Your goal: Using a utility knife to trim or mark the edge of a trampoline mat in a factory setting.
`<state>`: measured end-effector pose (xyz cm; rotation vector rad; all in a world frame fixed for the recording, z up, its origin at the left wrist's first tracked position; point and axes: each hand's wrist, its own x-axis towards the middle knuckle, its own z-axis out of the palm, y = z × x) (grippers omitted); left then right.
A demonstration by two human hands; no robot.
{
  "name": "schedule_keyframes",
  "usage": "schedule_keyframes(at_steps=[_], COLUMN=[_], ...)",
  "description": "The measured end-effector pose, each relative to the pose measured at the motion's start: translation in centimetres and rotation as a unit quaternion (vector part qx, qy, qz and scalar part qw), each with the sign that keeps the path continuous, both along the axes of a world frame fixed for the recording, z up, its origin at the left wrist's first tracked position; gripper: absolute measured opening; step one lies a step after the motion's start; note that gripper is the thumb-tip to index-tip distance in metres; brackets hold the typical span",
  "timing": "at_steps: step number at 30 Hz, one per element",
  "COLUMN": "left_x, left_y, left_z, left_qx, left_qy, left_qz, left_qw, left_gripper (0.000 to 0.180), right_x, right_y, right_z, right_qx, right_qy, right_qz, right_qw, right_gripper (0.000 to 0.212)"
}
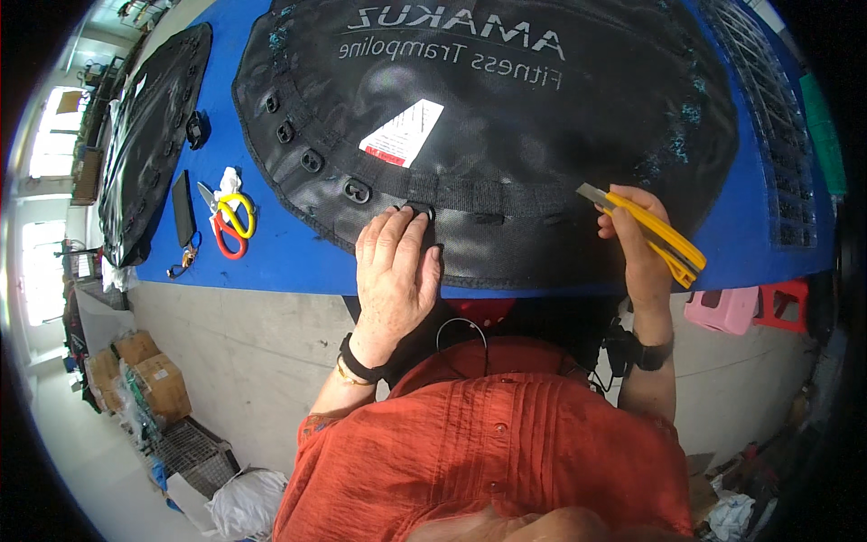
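Observation:
A large round black trampoline mat (560, 126) lies spread on a blue table, with pale mirrored lettering on it. My left hand (395, 257) rests on its near edge, fingers stretched out and thumb apart. The fingertips touch a black plastic buckle (421, 210) on the webbing band and partly cover it. Along the same band to the left sit several more black buckles (357, 191). Held in my right hand (637, 230) is a yellow utility knife (664, 238), its blade pointing left just above the mat. A white and red label (402, 134) lies on the mat.
On the blue table (298, 264) at left are scissors (237, 217) with red and yellow handles, a black flat bar (183, 208) and another black mat (149, 144). A wrapped grid (777, 135) lies at right. Pink stool (722, 309) and cardboard boxes (163, 384) stand on the floor.

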<state>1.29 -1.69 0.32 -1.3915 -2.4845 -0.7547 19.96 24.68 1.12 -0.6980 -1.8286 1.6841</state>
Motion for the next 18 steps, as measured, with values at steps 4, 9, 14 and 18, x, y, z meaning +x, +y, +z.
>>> schedule_keyframes(at_steps=[4, 9, 14, 18], left_x=[-0.09, -0.09, -0.06, -0.11], left_y=[0.5, 0.56, 0.62, 0.78], left_z=[-0.28, -0.39, -0.4, -0.23], left_qx=[0.004, 0.01, 0.032, 0.045], left_qy=[0.02, 0.017, 0.018, 0.021], left_qz=[0.003, 0.01, 0.009, 0.004], left_qw=[1.0, 1.0, 0.999, 0.999], left_gripper=[0.039, 0.04, 0.04, 0.04], right_x=[0.1, 0.37, 0.24, 0.31], right_y=[0.41, 0.49, 0.36, 0.35], right_z=[-0.46, -0.68, -0.42, -0.47], right_qx=[-0.001, 0.008, 0.013, 0.025], right_qy=[-0.005, -0.012, -0.02, -0.039], right_qz=[0.002, 0.003, -0.006, -0.023], right_qw=[1.0, 1.0, 1.0, 0.999], right_gripper=[0.032, 0.032, 0.031, 0.031])
